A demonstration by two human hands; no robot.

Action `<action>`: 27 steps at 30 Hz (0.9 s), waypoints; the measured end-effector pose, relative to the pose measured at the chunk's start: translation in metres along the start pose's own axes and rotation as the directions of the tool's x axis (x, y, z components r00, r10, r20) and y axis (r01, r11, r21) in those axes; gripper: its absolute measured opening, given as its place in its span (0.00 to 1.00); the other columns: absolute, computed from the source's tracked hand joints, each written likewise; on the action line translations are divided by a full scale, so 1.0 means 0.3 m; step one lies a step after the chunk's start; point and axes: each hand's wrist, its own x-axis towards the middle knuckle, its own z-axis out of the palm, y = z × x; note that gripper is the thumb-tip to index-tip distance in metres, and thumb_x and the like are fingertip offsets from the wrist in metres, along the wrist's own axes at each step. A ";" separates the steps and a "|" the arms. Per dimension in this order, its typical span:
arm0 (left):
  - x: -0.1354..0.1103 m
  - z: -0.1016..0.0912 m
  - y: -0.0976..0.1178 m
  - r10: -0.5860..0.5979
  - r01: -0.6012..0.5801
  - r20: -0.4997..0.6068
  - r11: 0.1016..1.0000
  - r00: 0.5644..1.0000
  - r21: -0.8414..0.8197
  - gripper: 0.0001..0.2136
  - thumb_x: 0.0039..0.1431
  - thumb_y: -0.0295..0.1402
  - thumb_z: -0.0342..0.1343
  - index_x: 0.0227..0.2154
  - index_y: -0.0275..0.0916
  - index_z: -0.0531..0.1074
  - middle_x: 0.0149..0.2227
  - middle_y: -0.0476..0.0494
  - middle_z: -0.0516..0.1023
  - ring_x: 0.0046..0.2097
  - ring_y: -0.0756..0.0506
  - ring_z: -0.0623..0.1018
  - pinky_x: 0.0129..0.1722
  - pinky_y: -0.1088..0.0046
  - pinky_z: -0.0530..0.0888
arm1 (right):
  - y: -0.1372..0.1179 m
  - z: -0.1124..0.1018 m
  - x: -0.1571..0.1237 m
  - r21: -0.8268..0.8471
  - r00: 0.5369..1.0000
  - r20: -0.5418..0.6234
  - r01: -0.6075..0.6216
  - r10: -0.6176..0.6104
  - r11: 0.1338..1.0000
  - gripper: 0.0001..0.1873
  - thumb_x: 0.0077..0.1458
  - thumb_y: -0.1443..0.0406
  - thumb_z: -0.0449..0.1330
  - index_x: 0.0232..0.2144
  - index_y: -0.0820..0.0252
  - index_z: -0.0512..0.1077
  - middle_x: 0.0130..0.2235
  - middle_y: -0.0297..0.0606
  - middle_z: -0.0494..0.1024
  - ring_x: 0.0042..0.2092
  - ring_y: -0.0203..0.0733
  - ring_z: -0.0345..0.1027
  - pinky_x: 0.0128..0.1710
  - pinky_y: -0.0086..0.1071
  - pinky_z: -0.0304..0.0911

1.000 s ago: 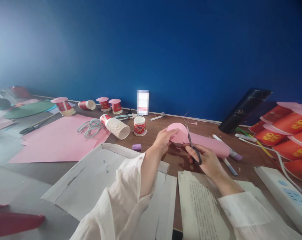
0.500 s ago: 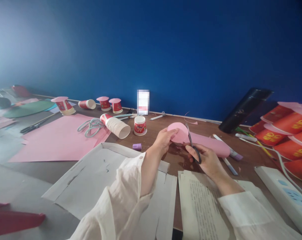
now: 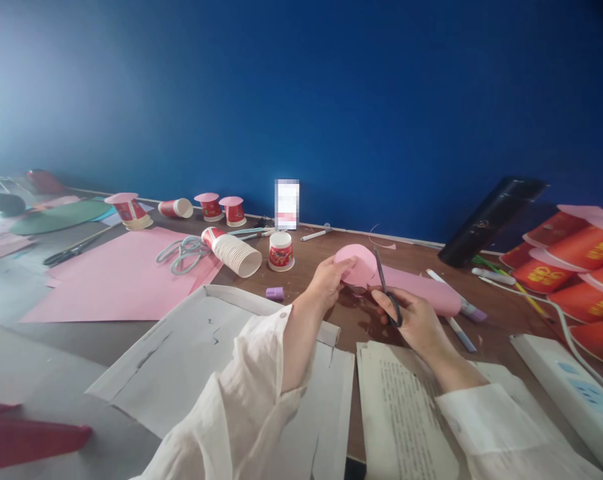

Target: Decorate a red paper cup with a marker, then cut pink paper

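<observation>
My left hand [image 3: 327, 283] pinches a pink paper disc [image 3: 362, 262] by its left side, thumb on top. Black-handled scissors [image 3: 395, 308] are gripped in my right hand [image 3: 414, 319], with the blades pointing up along the disc's right edge. Whether the blades are parted is hard to make out. Just behind and to the right of the scissors, a rolled sheet of pink paper [image 3: 426, 291] lies on the table. Left of my left hand, an upside-down red paper cup [image 3: 281, 253] stands by a purple marker cap [image 3: 275, 293].
A stack of paper cups [image 3: 235, 255] lies on its side beside a coiled cord [image 3: 184, 255] and a pink sheet [image 3: 116, 280]. At right are a black bottle [image 3: 491, 223], red cups [image 3: 546, 270] and a power strip [image 3: 571, 393]. Printed pages [image 3: 406, 413] lie in front.
The view has shifted very slightly. The scissor blades look closer together and have tilted a little, still at the disc's right edge. Both hands stay nearly in place.
</observation>
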 end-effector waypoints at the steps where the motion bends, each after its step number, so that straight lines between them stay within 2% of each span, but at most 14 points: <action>1: 0.000 0.000 0.001 -0.002 0.002 0.001 1.000 1.000 0.003 0.14 0.47 0.32 0.68 0.36 0.32 0.76 0.33 0.41 0.80 0.34 0.47 0.79 0.36 0.72 0.75 | -0.002 0.000 0.000 0.001 1.000 -0.003 -0.005 0.005 1.000 0.23 0.52 0.44 0.62 0.27 0.57 0.76 0.21 0.33 0.73 0.25 0.39 0.66 0.25 0.30 0.63; 10: -0.001 0.002 0.001 -0.033 0.033 -0.029 0.999 0.999 -0.003 0.16 0.44 0.34 0.71 0.35 0.34 0.76 0.32 0.41 0.80 0.34 0.46 0.80 0.39 0.69 0.76 | 0.009 -0.003 0.005 0.020 0.999 0.025 -0.022 0.021 1.000 0.22 0.52 0.45 0.63 0.25 0.57 0.74 0.22 0.33 0.74 0.25 0.38 0.67 0.25 0.30 0.63; 16: 0.002 0.001 0.005 0.027 -0.031 -0.091 0.999 0.995 -0.040 0.14 0.46 0.31 0.68 0.37 0.34 0.76 0.34 0.42 0.80 0.35 0.48 0.78 0.37 0.73 0.75 | 0.014 -0.001 0.006 0.006 0.999 0.024 -0.032 0.032 0.999 0.23 0.52 0.44 0.62 0.29 0.58 0.76 0.23 0.34 0.75 0.25 0.38 0.68 0.24 0.30 0.63; 20: 0.001 0.003 0.009 0.042 -0.047 -0.122 0.998 0.992 -0.044 0.13 0.45 0.30 0.68 0.34 0.36 0.74 0.33 0.44 0.79 0.35 0.48 0.77 0.35 0.74 0.74 | 0.013 0.001 0.004 -0.004 0.999 0.040 -0.008 0.008 1.000 0.25 0.52 0.43 0.61 0.31 0.58 0.77 0.23 0.34 0.76 0.25 0.39 0.69 0.25 0.30 0.64; 27: 0.006 0.005 0.007 0.033 -0.042 -0.118 0.996 0.993 -0.078 0.09 0.46 0.27 0.65 0.32 0.37 0.73 0.31 0.47 0.78 0.35 0.50 0.77 0.38 0.75 0.74 | 0.007 0.003 0.005 -0.001 0.998 0.067 -0.012 0.012 1.000 0.25 0.52 0.42 0.60 0.30 0.57 0.77 0.23 0.34 0.75 0.25 0.39 0.68 0.24 0.30 0.64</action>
